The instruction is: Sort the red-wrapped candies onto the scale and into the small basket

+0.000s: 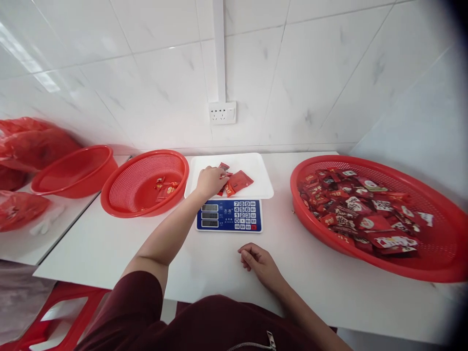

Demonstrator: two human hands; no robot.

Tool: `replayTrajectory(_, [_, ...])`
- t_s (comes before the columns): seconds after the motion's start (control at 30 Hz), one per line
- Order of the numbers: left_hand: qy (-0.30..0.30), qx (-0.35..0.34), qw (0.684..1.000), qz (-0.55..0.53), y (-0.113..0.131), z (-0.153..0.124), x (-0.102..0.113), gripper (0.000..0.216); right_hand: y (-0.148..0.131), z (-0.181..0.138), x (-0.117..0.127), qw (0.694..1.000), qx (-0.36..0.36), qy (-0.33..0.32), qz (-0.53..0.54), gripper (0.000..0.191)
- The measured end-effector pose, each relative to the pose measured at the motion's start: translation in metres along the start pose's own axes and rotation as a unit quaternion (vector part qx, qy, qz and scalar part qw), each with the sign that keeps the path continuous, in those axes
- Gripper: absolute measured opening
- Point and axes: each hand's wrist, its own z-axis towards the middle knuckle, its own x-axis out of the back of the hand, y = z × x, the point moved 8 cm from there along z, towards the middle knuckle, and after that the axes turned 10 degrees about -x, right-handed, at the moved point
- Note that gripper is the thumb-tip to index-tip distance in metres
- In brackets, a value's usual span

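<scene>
My left hand (212, 181) is over the white weighing tray (261, 187), its fingers bent down onto several small red packets (241, 181). Part of the packets is hidden beneath the fingers. The tray sits on a digital scale, whose blue keypad panel (229, 216) faces me with three small displays. Closer to me, my right hand (259, 263) rests on the white table with its fingers curled in and nothing visible in them.
A large red basket (329, 233) full of red packets stands at right. On the left are a perforated red basket (126, 210) with a few packets, a red basin (69, 183) and red plastic bags (36, 146). A wall socket (223, 113) is behind the scale.
</scene>
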Motion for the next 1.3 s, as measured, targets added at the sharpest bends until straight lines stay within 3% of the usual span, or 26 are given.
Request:
replayTrajectory(0.13, [-0.040, 0.016, 0.999, 0.031, -0.001, -0.002, -0.004, 0.022, 0.005, 0.002, 0.000, 1.000, -0.009, -0.002, 0.001, 0.033])
replayTrajectory(0.33, [-0.020, 0.043, 0.998, 0.044, -0.005, -0.005, 0.000, 0.025, 0.009, 0.004, -0.001, 1.000, -0.011, -0.012, 0.001, 0.031])
replayTrajectory(0.53, [0.092, 0.037, 0.993, -0.066, -0.003, -0.012, 0.018, 0.021, 0.008, 0.003, -0.001, 1.000, -0.007, -0.014, 0.006, 0.032])
replayTrajectory(0.67, [0.169, -0.001, 0.951, -0.258, 0.017, -0.050, 0.036, 0.013, 0.005, 0.001, 0.001, 0.999, -0.003, -0.019, 0.033, 0.036])
replayTrajectory(0.77, [0.136, -0.028, 0.936, -0.322, 0.039, -0.089, 0.028, 0.008, 0.004, 0.001, 0.001, 0.997, 0.017, -0.038, 0.066, 0.043])
replayTrajectory(0.9, [0.003, -0.026, 0.938, -0.345, 0.061, -0.133, -0.020, 0.006, 0.003, 0.000, -0.002, 0.992, 0.048, -0.077, 0.091, 0.057])
replayTrajectory(1.0, [-0.046, 0.024, 0.925, -0.378, 0.058, -0.155, -0.048, 0.009, 0.004, 0.001, -0.004, 0.993, 0.038, -0.081, 0.073, 0.054])
replayTrajectory(1.13, [-0.040, 0.020, 0.918, -0.394, 0.059, -0.167, -0.054, 0.009, 0.002, 0.001, 0.002, 0.996, 0.029, -0.033, 0.075, 0.041])
replayTrajectory(1.3, [-0.071, -0.006, 0.904, -0.422, 0.066, -0.172, -0.057, 0.011, 0.002, -0.003, 0.004, 0.996, 0.018, -0.018, 0.088, 0.048])
